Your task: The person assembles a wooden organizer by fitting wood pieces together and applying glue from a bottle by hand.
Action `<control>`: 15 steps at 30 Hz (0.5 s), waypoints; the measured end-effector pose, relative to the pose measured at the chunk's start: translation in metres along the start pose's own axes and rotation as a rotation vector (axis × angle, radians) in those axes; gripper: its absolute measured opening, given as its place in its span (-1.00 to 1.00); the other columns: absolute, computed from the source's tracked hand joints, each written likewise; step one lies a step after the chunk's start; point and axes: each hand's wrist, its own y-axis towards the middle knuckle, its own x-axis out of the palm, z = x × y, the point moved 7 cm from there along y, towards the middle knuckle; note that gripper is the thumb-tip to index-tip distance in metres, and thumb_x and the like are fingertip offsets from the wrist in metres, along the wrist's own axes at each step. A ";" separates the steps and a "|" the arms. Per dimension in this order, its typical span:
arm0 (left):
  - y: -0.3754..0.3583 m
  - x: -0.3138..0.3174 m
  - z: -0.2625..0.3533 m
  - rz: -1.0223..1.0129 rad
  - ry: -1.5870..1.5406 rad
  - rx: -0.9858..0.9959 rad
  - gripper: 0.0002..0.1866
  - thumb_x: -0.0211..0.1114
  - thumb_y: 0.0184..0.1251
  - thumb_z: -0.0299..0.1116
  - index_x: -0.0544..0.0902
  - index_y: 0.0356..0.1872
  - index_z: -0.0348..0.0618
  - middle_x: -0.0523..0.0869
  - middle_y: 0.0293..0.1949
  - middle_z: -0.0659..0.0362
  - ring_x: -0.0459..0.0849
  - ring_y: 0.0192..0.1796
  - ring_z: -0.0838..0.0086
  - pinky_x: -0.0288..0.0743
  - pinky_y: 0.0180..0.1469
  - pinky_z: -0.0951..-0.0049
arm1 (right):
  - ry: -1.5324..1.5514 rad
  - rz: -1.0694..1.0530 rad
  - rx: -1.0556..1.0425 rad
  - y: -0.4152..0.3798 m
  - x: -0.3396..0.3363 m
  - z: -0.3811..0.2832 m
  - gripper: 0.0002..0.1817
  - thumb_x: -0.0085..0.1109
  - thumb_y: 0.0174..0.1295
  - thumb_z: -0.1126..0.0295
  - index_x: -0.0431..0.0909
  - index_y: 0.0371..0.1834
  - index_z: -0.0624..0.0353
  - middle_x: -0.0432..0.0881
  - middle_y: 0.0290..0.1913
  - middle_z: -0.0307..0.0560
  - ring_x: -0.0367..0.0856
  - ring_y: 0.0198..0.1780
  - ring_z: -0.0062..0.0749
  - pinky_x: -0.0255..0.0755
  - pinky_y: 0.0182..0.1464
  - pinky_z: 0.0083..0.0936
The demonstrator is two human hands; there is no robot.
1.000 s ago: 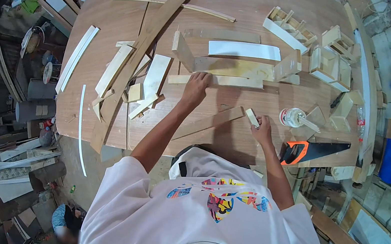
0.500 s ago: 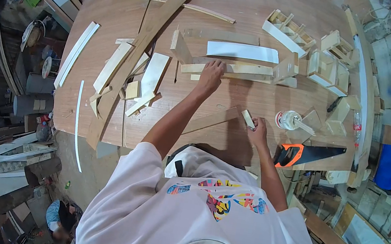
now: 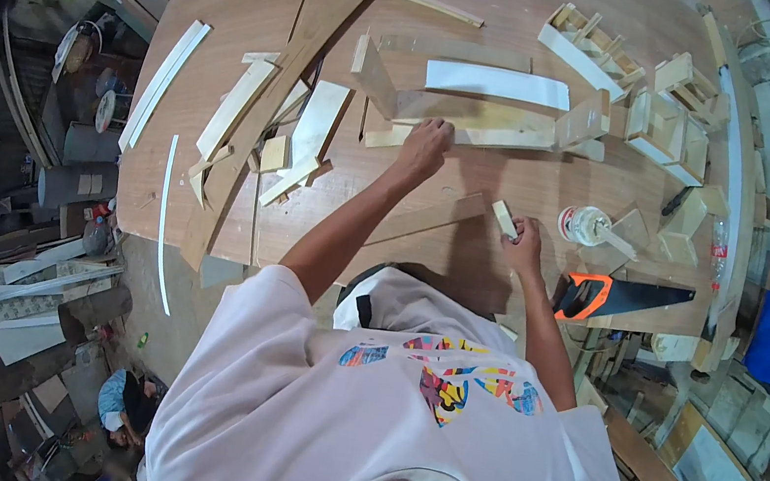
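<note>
An open wooden frame [image 3: 490, 138] lies at the middle of the table, with an upright end board [image 3: 374, 75] on its left and another end board [image 3: 584, 121] on its right. My left hand [image 3: 427, 145] is closed over the frame's near strip, left of centre. Closer to my body, my right hand [image 3: 523, 247] grips a small pale wood block [image 3: 505, 219] by its lower end. A thin brown board [image 3: 428, 220] lies flat on the table between my hands. Just beyond the frame is a white-faced panel [image 3: 498, 84].
Right of my right hand stand a glue jar [image 3: 582, 225] and an orange-handled handsaw [image 3: 630, 299]. Small wooden boxes [image 3: 588, 50] sit at the far right. A long plank [image 3: 299, 93] and offcuts [image 3: 237, 109] cover the left. Another person [image 3: 126, 406] is at lower left.
The view has shifted, so the table sits higher and further right. The frame's near strip has changed its angle under my left hand, showing more inside. My right hand still holds the block.
</note>
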 end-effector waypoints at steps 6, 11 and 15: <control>-0.081 0.000 -0.054 -0.059 0.018 -0.065 -0.73 0.16 -0.13 -0.66 0.50 -0.30 -0.26 0.51 -0.21 -0.02 0.47 -0.03 0.09 0.35 0.04 0.17 | -0.045 -0.025 0.030 -0.001 -0.003 -0.010 -0.65 0.20 -0.16 0.56 0.43 -0.20 0.20 0.40 -0.28 -0.01 0.45 -0.34 -0.26 0.41 -0.34 -0.40; -0.114 -0.002 -0.073 0.063 0.016 -0.115 -0.65 0.20 -0.09 -0.62 0.52 -0.16 -0.26 0.51 -0.11 -0.01 0.44 0.03 0.10 0.32 0.09 0.18 | -0.066 0.010 -0.047 -0.001 0.001 -0.009 -0.65 0.20 -0.14 0.56 0.42 -0.20 0.20 0.41 -0.28 -0.01 0.46 -0.31 -0.25 0.43 -0.32 -0.40; -0.132 -0.014 -0.049 0.287 0.057 -0.104 -0.60 0.22 -0.05 -0.52 0.46 -0.07 -0.26 0.49 -0.07 -0.04 0.41 0.05 0.06 0.24 0.17 0.14 | -0.051 -0.013 0.030 -0.003 0.001 -0.013 -0.64 0.18 -0.12 0.59 0.41 -0.18 0.21 0.42 -0.26 -0.01 0.50 -0.26 -0.25 0.47 -0.31 -0.43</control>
